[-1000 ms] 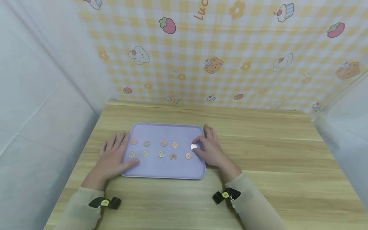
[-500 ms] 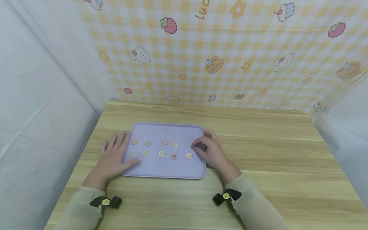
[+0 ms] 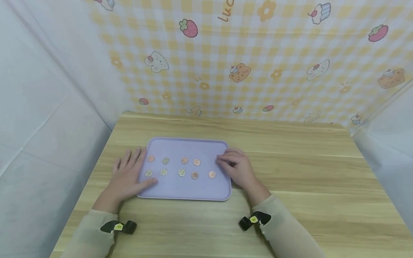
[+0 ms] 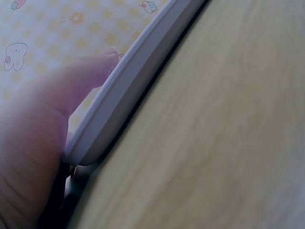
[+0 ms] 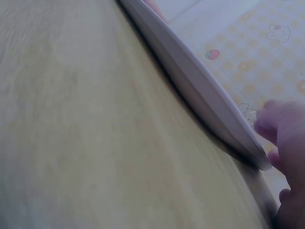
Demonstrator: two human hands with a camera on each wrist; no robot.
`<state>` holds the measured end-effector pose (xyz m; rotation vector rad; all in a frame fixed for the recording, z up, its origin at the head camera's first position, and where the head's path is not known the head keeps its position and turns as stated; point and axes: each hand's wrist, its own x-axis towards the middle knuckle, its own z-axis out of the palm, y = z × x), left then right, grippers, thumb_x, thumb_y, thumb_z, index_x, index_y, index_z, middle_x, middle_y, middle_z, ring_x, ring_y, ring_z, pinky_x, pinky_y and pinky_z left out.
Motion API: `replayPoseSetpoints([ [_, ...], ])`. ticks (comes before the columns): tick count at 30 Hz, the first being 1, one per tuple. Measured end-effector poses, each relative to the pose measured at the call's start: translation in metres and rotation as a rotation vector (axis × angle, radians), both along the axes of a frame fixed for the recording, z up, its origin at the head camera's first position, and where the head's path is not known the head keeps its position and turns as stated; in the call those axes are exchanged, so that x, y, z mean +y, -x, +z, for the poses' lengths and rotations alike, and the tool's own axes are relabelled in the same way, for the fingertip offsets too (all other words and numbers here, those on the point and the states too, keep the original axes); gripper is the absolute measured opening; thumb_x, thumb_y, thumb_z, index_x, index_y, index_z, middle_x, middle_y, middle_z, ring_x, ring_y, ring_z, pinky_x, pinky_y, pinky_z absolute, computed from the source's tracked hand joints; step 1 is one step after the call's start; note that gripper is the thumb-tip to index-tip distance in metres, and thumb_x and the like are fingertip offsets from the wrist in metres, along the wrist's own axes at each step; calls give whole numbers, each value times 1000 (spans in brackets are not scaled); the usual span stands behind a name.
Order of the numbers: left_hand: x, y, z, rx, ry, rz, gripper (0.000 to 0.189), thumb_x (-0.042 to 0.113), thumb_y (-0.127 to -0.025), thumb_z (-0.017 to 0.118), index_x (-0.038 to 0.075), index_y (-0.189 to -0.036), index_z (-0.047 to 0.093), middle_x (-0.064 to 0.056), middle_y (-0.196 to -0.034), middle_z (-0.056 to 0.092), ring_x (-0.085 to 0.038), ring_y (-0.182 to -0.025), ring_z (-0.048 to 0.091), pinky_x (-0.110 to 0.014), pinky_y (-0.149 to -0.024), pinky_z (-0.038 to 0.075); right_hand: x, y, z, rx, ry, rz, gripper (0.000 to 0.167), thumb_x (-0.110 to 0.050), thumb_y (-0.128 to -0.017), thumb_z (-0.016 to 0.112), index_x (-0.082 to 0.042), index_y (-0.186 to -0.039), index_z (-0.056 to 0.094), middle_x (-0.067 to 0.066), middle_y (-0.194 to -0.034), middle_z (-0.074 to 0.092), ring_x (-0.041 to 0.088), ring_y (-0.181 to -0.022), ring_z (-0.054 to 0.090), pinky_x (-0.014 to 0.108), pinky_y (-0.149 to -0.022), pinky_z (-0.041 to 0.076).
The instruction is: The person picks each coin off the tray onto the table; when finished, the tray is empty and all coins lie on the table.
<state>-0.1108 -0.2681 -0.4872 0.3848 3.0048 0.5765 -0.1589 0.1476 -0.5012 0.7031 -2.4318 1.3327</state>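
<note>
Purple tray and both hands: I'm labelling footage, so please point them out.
Purple tray [image 3: 180,187], head view, bare floor.
Left hand [image 3: 125,180], head view, back of hand.
Right hand [image 3: 240,171], head view, back of hand.

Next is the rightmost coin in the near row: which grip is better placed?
Likely the right grip: its fingertips are close beside that copper coin, while the left grip rests spread at the left edge of the tray, much farther away.

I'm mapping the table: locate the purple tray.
In the head view, the purple tray lies left of centre on the wooden table, between the left hand and the right hand.
</note>
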Motion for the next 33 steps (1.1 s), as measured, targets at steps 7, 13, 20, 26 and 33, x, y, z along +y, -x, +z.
replayPoseSetpoints([
  [7,-1,0,-2,6,-5,5,119,73,-90,67,8,-172,9,-25,-176,10,-55,-159,1,-79,-117,-3,5,-2,-2,-28,54,-111,33,-5,-80,93,-6,-111,84,10,-113,79,32,-115,68,48,-104,52],
  [13,-1,1,-3,9,-5,6,120,73,-90,68,9,-172,10,-24,-176,10,-55,-159,2,-78,-118,-2,16,-5,-3,-37,59,-179,35,-5,-79,94,-6,-112,83,12,-114,79,33,-116,68,48,-106,51],
  [20,-1,0,1,6,-7,8,119,72,-90,68,8,-172,10,-24,-176,10,-55,-159,2,-78,-118,-2,35,-13,-2,-67,77,-227,34,-5,-78,94,-5,-110,83,11,-113,79,32,-112,70,33,-103,52],
  [26,1,-3,3,3,5,7,119,72,-91,67,7,-172,10,-25,-176,10,-55,-159,2,-78,-118,-2,48,-21,-1,-108,33,-282,31,-7,-80,94,-6,-109,84,9,-113,80,30,-111,73,24,-98,53],
  [33,1,-5,-4,21,4,5,119,72,-90,68,8,-172,9,-25,-176,11,-55,-159,3,-78,-117,-2,50,-23,0,-32,-90,-242,27,-10,-83,92,-4,-108,83,9,-106,81,32,-103,73,49,-93,58],
])
